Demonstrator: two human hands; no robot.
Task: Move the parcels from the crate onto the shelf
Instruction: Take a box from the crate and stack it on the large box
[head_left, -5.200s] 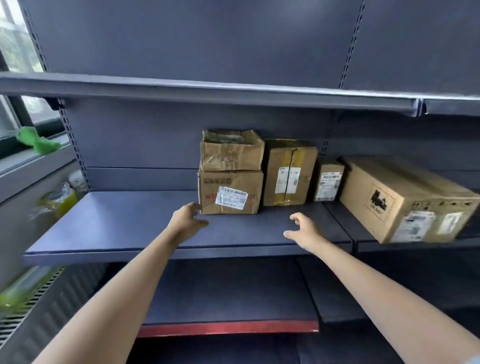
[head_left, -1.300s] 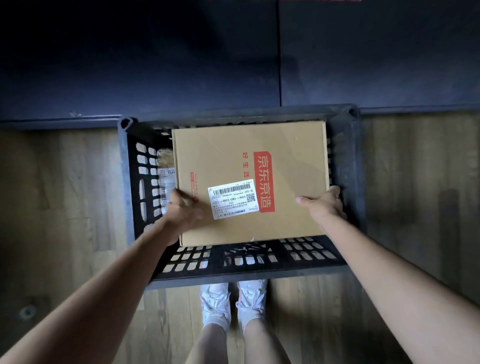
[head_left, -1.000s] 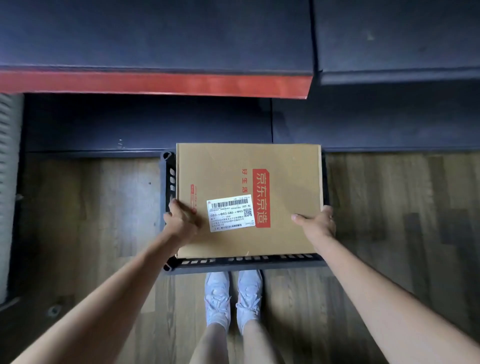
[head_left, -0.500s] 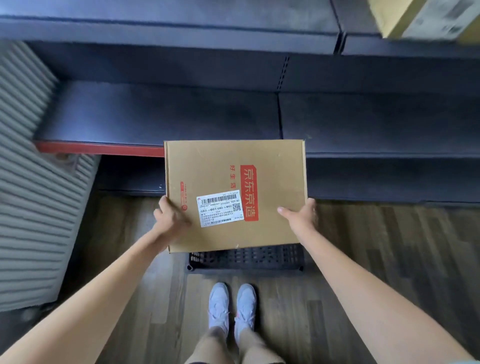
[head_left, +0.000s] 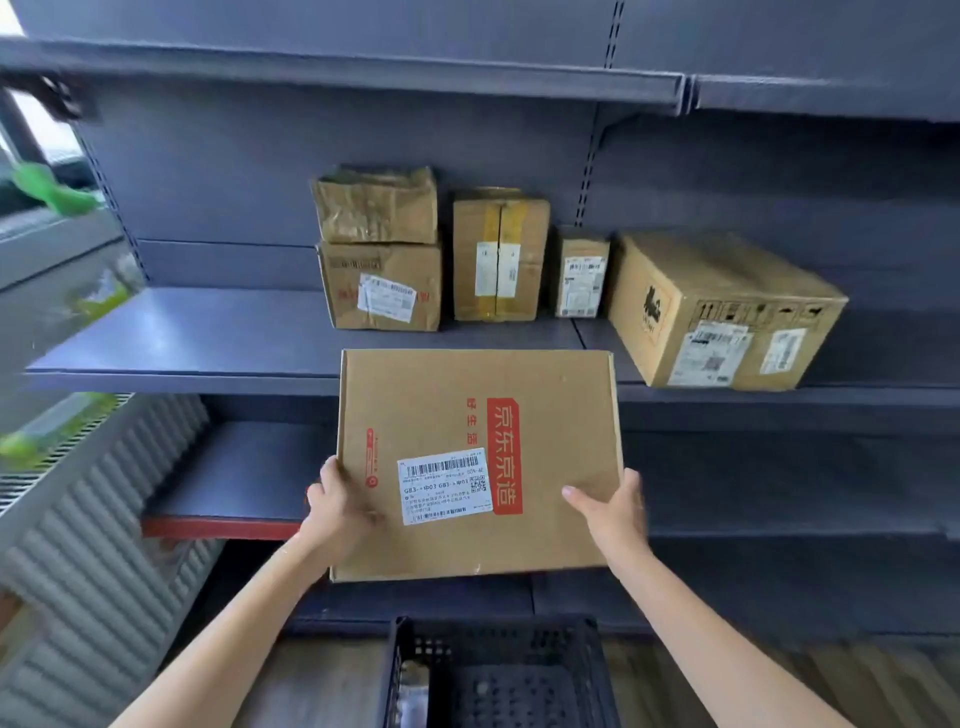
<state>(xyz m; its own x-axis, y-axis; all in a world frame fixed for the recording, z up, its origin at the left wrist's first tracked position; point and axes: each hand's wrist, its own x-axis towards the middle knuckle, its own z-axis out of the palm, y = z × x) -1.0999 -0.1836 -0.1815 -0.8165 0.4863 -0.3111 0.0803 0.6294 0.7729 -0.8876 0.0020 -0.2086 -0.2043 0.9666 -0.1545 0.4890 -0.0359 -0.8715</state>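
I hold a flat brown parcel (head_left: 467, 410) with a red logo and a white label in front of the grey shelf (head_left: 197, 358), its far edge about level with the shelf's front lip. My left hand (head_left: 340, 512) grips its left edge and my right hand (head_left: 610, 512) grips its right edge. The black crate (head_left: 498, 670) stands on the floor below, with another parcel (head_left: 413, 693) partly showing inside. On the shelf stand several brown parcels: two stacked boxes (head_left: 379, 249), a taped one (head_left: 498, 254), a small one (head_left: 582, 278) and a large one (head_left: 722, 312).
An upper shelf (head_left: 363, 73) overhangs the parcels. A lower shelf with a red front edge (head_left: 218, 527) sits at the left. A ribbed grey radiator (head_left: 93, 545) runs along the left wall under a window.
The flat parcel has come up out of the crate to shelf height, held in both hands. My view has tilted up from the floor to the shelves.
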